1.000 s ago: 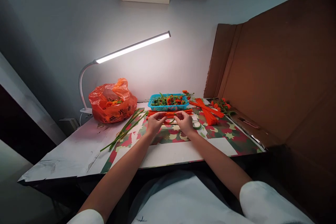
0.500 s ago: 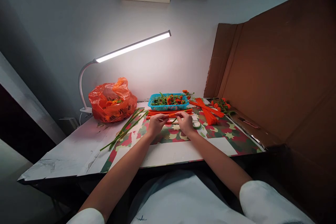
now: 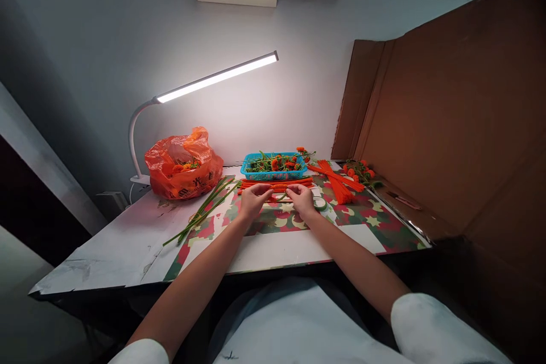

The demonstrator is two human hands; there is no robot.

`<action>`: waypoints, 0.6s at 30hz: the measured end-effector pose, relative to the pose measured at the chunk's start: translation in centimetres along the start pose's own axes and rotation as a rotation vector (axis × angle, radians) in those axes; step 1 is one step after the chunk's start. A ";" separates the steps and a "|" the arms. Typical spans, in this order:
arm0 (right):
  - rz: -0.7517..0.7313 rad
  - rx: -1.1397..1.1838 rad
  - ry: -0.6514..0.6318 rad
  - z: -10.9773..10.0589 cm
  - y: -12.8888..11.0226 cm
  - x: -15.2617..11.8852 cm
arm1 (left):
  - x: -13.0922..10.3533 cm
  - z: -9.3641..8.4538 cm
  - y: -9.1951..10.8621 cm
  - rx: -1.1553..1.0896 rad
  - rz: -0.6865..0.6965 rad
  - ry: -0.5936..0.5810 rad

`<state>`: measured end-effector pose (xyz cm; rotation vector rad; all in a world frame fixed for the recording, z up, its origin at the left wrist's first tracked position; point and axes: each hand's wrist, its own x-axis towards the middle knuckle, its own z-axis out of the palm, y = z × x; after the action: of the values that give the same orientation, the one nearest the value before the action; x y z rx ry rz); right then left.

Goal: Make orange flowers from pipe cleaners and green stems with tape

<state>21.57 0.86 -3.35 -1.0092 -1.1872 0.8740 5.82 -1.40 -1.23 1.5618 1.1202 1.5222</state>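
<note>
Between my two hands is a short orange strip point(image 3: 280, 187), pinched at its left end by my left hand point(image 3: 255, 200) and at its right end by my right hand point(image 3: 300, 199). Both hands are closed at the fingertips, a small gap apart. Long orange stems point(image 3: 251, 183) lie just behind them. A blue basket point(image 3: 273, 176) of orange flowers with green stems stands further back. Beside my right hand lies a roll of green tape point(image 3: 319, 203). Crossed bundles of orange strips point(image 3: 339, 186) rest to the right.
An orange plastic bag point(image 3: 185, 173) with flowers sits at the back left, under a lit lamp point(image 3: 217, 77). Green stems point(image 3: 200, 216) lie left of my hands. More orange flowers point(image 3: 360, 172) and a cutter point(image 3: 404, 200) are at the right, by a cardboard wall point(image 3: 452, 108).
My fingertips have moved slightly apart, showing more of the orange strip between them. The other objects lie as before.
</note>
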 end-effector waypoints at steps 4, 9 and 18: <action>0.006 0.034 -0.014 0.0 0.2 0.0 | -0.1 0.0 0.2 0.008 -0.004 -0.022; 0.040 0.069 -0.045 0.1 0.0 -0.3 | -0.1 -0.1 -0.2 0.013 -0.012 -0.023; 0.218 0.263 0.044 0.4 -0.1 0.2 | -3.5 0.1 6.3 0.019 0.223 0.270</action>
<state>21.23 1.08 -3.14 -0.9476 -0.9071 1.1418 6.87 -7.06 3.03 1.5691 1.1367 1.9217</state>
